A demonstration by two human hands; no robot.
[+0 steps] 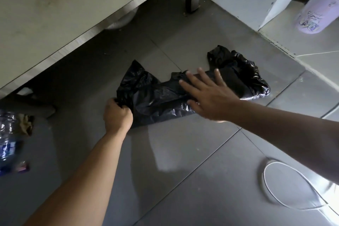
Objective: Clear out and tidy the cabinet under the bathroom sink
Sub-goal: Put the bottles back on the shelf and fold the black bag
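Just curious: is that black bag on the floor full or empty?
Seemingly empty: the black bag lies flat and crumpled under the right hand.

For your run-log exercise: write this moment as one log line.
left hand: grips bag edge | right hand: flat, fingers spread on black plastic bag | bag: crumpled on tiled floor | step: flattening, apparently

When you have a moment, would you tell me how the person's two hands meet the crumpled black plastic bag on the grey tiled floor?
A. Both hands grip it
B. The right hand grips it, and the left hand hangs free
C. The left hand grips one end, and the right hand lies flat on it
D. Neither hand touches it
C: the left hand has its fingers curled round one end of the crumpled black plastic bag, while the right hand lies on it with fingers straight and spread.
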